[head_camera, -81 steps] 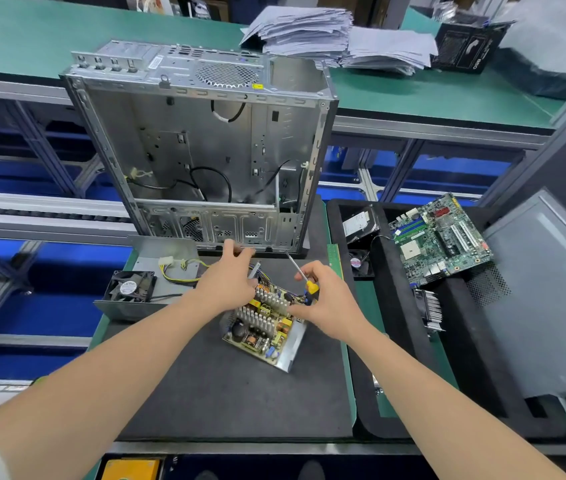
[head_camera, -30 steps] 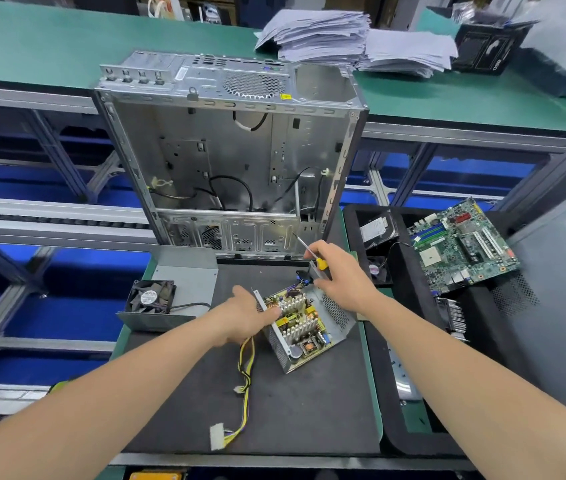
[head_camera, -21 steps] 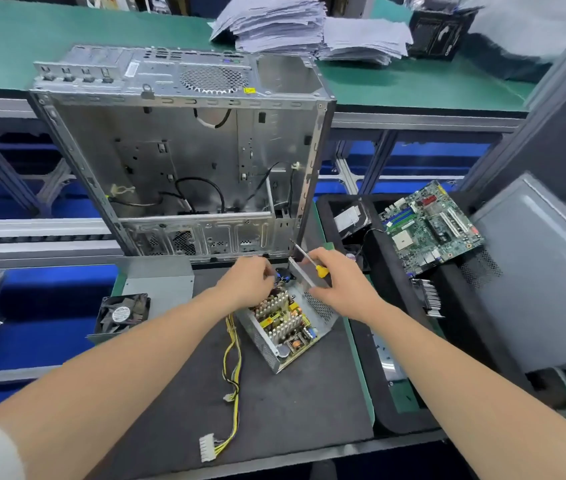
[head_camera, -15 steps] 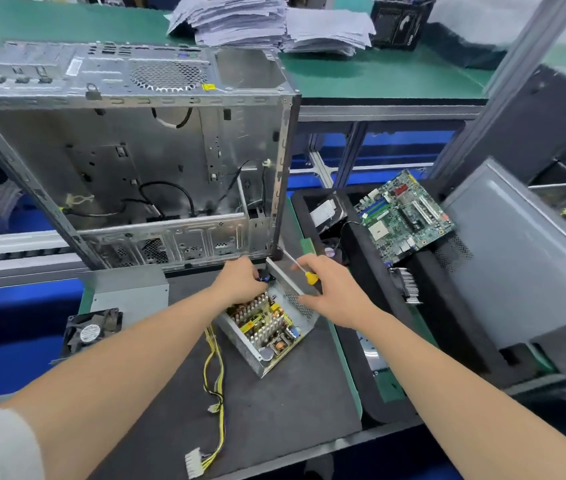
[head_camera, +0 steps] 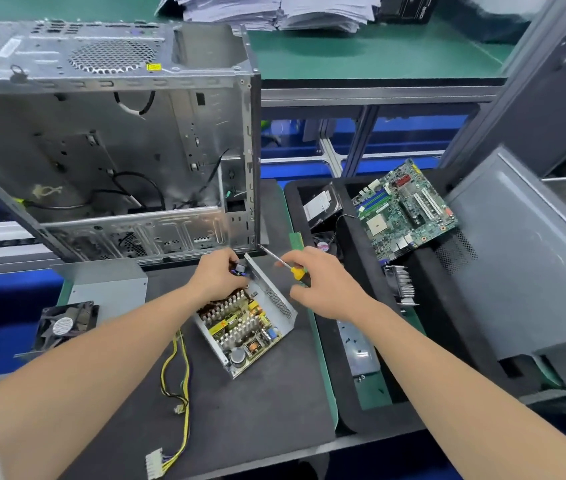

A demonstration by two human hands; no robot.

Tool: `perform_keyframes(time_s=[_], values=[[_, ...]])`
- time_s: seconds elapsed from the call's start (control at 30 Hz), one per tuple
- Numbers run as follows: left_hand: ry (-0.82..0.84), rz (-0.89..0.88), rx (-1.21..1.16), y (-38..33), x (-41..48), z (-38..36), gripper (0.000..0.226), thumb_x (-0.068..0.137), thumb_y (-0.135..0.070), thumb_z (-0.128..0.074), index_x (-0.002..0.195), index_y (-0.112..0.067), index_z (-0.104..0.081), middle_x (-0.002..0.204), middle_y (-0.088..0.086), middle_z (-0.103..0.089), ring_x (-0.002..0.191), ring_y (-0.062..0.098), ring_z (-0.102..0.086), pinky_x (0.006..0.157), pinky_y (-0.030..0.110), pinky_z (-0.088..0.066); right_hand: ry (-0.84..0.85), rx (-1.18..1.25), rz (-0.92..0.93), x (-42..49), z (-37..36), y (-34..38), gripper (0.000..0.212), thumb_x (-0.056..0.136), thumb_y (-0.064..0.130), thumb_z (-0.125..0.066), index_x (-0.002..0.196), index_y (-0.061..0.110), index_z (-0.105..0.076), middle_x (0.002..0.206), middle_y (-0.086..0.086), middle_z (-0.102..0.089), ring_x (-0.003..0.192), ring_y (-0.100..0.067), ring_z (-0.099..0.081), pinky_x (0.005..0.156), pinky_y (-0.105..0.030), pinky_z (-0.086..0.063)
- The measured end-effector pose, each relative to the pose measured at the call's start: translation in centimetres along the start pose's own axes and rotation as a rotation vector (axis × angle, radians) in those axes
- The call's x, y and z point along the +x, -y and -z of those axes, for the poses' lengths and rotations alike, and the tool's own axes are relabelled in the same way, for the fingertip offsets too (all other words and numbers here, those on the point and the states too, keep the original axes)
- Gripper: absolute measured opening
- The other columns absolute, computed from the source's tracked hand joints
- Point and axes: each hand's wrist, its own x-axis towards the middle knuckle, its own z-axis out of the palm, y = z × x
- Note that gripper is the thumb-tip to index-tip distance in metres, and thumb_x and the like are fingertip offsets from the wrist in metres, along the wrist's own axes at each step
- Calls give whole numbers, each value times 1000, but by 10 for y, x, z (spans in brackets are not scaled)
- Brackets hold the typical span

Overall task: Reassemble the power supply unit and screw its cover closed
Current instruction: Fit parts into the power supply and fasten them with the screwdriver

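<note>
Black mat (head_camera: 240, 410); computer case (head_camera: 101, 150) behind power supply unit (head_camera: 243, 330), grip of left hand (head_camera: 217, 277) on it, right hand (head_camera: 326, 289) round screwdriver (head_camera: 296, 272).

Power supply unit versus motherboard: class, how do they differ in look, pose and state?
The power supply unit lies in a metal shell on the mat; the motherboard leans bare in the foam tray. The left hand holds the power supply unit; the motherboard is untouched. Both show exposed circuitry.

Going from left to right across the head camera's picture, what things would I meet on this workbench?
From the left: small black fan → yellow wires → open power supply → green circuit board → grey metal panel.
</note>
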Motion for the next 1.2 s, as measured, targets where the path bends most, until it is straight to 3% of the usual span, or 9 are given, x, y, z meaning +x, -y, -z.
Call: perform_keyframes(time_s=[0.17, 0.2, 0.33, 0.5, 0.67, 0.73, 0.87, 1.03, 1.2], values=[[-41, -43, -27, 1, 1, -1, 36, 83, -13, -82, 105, -25, -57, 114, -2, -57, 60, 13, -56, 46, 17, -37, 70, 12, 24, 2, 2, -5, 47, 90, 18, -62, 135, 32, -62, 104, 5, -49, 89, -3, -49, 72, -22, -37], [-32, -39, -22, 1, 2, 0, 35, 83, -13, -82, 105, -25, -57, 115, -2, -56, 62, 14, -57, 47, 18, -38, 86, 7, 19, 2, 3, -6, 48, 91, 19, -61, 138, 31, -61, 104, 7, -47, 88, -1, -49, 72, -21, -36], [15, -43, 11, 2, 6, 2, 36, 80, -21, -88, 103, -25, -60, 114, -2, -57, 95, 18, -55, 70, 29, -39, 122, -34, 20, 1, 7, -4, 51, 93, 21, -60, 144, 30, -58, 105, 6, -46, 89, 4, -49, 71, -9, -30], [96, -88, 10, 3, 13, 8, 42, 77, -27, -91, 110, -21, -65, 113, -2, -57, 91, 18, -59, 57, 22, -41, 88, -68, -8, -3, 14, 9, 44, 86, 20, -64, 129, 28, -65, 102, 9, -51, 95, -5, -53, 75, -23, -40], [85, -107, -78, 9, 17, 1, 51, 73, -24, -94, 114, -13, -66, 111, -1, -56, 94, 19, -56, 62, 26, -43, 46, -80, -53, -9, 13, 26, 34, 81, 18, -68, 113, 30, -66, 97, 15, -55, 88, 7, -54, 70, -17, -41], [78, -114, -94, 11, 19, -1, 52, 72, -26, -95, 113, -12, -66, 110, -2, -57, 96, 17, -54, 72, 27, -41, 43, -90, -69, -11, 13, 35, 32, 79, 17, -68, 107, 31, -64, 95, 16, -56, 81, 2, -59, 70, -23, -49], [96, -128, -107, 15, 23, -5, 50, 73, -30, -94, 105, -18, -58, 110, -1, -57, 85, 18, -54, 58, 23, -36, 42, -191, -101, -12, 15, 52, 25, 79, 15, -65, 98, 30, -60, 90, 12, -63, 85, -13, -65, 78, -43, -59], [105, -144, -68, 20, 28, -11, 53, 74, -33, -93, 106, -21, -53, 111, 0, -54, 100, 20, -52, 77, 30, -38, 49, -274, -95, -5, 14, 68, 21, 81, 13, -65, 98, 24, -69, 91, 6, -68, 90, -17, -68, 81, -42, -59], [95, -151, -66, 23, 30, -13, 52, 74, -34, -92, 105, -21, -53, 113, 3, -59, 101, 21, -54, 77, 31, -40, 74, -322, -6, 12, 8, 80, 21, 84, 10, -66, 102, 16, -76, 103, 0, -57, 95, -20, -60, 87, -43, -55]])
